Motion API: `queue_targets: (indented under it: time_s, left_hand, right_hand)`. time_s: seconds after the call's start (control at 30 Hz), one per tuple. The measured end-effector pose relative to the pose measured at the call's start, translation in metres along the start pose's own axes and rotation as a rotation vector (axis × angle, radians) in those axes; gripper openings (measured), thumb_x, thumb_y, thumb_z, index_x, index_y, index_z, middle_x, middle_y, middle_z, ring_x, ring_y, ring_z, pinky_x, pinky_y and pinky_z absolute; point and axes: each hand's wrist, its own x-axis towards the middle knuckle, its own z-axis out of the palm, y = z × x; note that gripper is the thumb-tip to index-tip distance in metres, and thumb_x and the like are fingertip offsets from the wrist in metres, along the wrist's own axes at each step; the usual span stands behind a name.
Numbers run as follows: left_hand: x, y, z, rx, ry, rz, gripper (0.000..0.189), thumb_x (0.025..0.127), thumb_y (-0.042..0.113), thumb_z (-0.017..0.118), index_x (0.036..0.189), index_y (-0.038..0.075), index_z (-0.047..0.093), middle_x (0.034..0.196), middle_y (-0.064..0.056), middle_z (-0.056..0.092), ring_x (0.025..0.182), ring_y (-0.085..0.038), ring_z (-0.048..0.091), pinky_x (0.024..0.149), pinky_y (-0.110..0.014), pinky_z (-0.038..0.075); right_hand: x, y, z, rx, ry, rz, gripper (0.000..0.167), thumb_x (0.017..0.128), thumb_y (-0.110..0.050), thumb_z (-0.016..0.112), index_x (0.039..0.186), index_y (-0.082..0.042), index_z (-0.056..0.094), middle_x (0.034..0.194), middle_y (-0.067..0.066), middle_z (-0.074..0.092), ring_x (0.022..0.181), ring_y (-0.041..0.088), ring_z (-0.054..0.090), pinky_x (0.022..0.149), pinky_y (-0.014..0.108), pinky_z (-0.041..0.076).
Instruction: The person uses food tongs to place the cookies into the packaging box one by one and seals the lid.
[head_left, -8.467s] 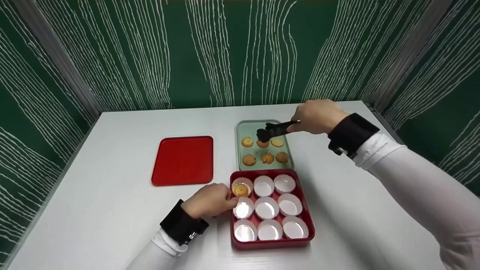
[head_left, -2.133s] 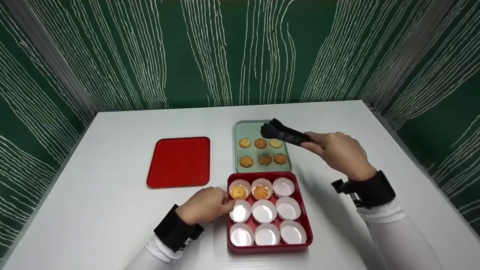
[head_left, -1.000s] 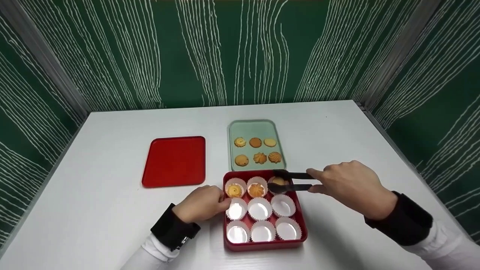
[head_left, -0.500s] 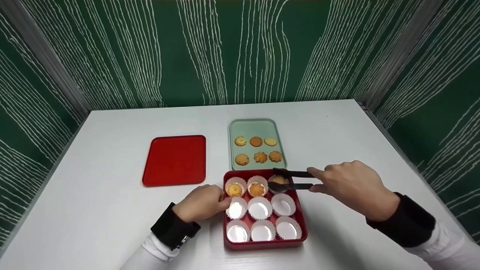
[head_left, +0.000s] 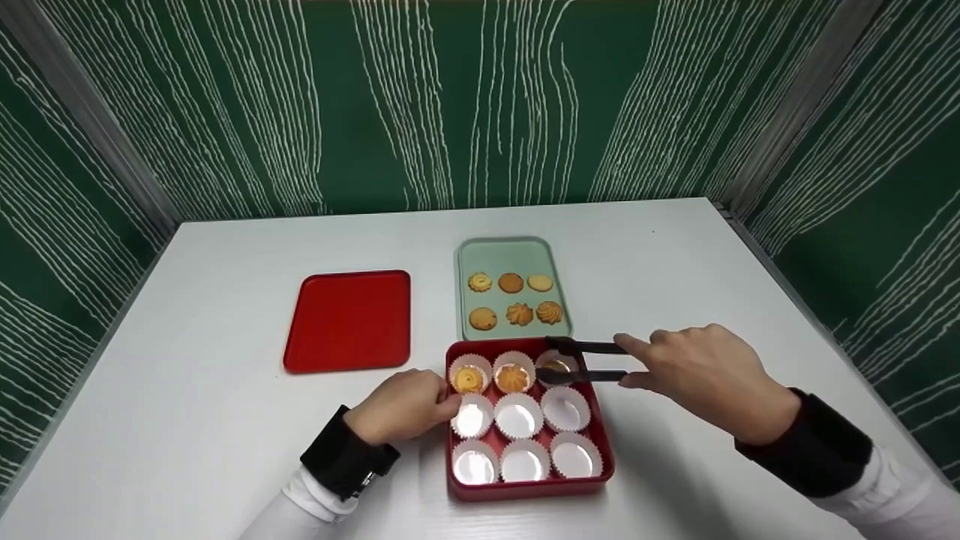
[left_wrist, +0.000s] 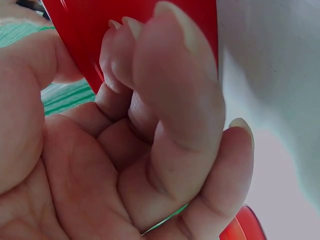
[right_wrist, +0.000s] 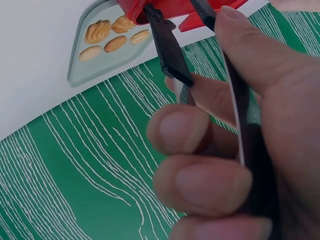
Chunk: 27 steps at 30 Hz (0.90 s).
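Note:
My left hand (head_left: 405,407) grips the left wall of a red box (head_left: 529,492), its fingers curled against the outside in the left wrist view. Several white paper cups (head_left: 519,417) line the box. A round swirled cookie (head_left: 469,379) lies in the back left cup and a star-shaped cookie (head_left: 513,378) in the back middle one. My right hand (head_left: 701,382) holds black tongs (head_left: 600,375), thumb and fingers round their two arms. The tong tips are spread over the back right cup, partly covering a brownish cookie (head_left: 555,366) in it.
A pale green tray (head_left: 506,259) with several cookies (head_left: 519,313) stands right behind the box. To the left lies a flat red tray (head_left: 349,322). Green panels with white lines (head_left: 360,112) wall in the back and sides of the white table (head_left: 225,420).
The tongs have come from over the green tray to the box's back right cup and spread. The back middle and back right cups have gained cookies. The left hand keeps its place.

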Motion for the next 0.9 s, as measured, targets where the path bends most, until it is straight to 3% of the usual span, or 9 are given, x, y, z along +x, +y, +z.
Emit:
queue_targets:
  time_s: [0.23, 0.37, 0.53, 0.73, 0.9]
  left_hand:
    - [0.000, 0.001, 0.000, -0.010, -0.004, -0.005, 0.052, 0.101, 0.022, 0.062, 0.054, 0.020, 0.040, 0.050, 0.013, 0.031, 0.052, -0.009, 0.036, 0.053, -0.027, 0.028]
    - [-0.001, 0.002, -0.001, -0.017, -0.012, -0.018, 0.052, 0.101, 0.022, 0.062, 0.054, 0.020, 0.040, 0.050, 0.012, 0.031, 0.052, -0.009, 0.036, 0.053, -0.027, 0.028]
    - [-0.001, 0.003, -0.001, -0.019, -0.023, -0.026, 0.052, 0.101, 0.022, 0.061, 0.054, 0.021, 0.040, 0.050, 0.012, 0.031, 0.051, -0.009, 0.036, 0.054, -0.027, 0.028]
    - [0.000, 0.002, 0.000, -0.007, -0.013, -0.018, 0.052, 0.101, 0.022, 0.061, 0.054, 0.020, 0.041, 0.050, 0.012, 0.032, 0.052, -0.010, 0.036, 0.054, -0.027, 0.029]
    - [-0.001, 0.002, 0.000, -0.010, -0.017, -0.023, 0.052, 0.101, 0.022, 0.061, 0.053, 0.020, 0.041, 0.049, 0.012, 0.032, 0.052, -0.010, 0.036, 0.054, -0.027, 0.029]
  right_hand:
    - [-0.001, 0.003, -0.010, 0.049, -0.034, 0.038, 0.043, 0.087, -0.039, 0.087, 0.118, -0.013, 0.071, 0.062, -0.001, 0.049, 0.045, 0.014, 0.037, 0.040, 0.035, 0.038]
    - [-0.002, 0.007, -0.019, 0.077, 0.017, 0.064, 0.042, 0.088, -0.040, 0.086, 0.118, -0.014, 0.070, 0.063, -0.003, 0.049, 0.045, 0.013, 0.038, 0.039, 0.036, 0.038]
    - [0.002, 0.011, -0.025, 0.104, 0.082, 0.126, 0.045, 0.088, -0.040, 0.085, 0.123, -0.014, 0.071, 0.065, 0.001, 0.060, 0.047, 0.018, 0.051, 0.039, 0.038, 0.039]
    - [0.016, 0.016, -0.018, 0.196, 0.083, 0.268, 0.049, 0.093, -0.041, 0.082, 0.132, -0.013, 0.071, 0.081, 0.013, 0.074, 0.058, 0.032, 0.065, 0.042, 0.044, 0.042]
    - [0.034, 0.022, -0.001, 0.354, 0.007, 0.389, 0.057, 0.099, -0.043, 0.075, 0.145, -0.009, 0.066, 0.104, 0.025, 0.077, 0.079, 0.042, 0.072, 0.053, 0.052, 0.051]
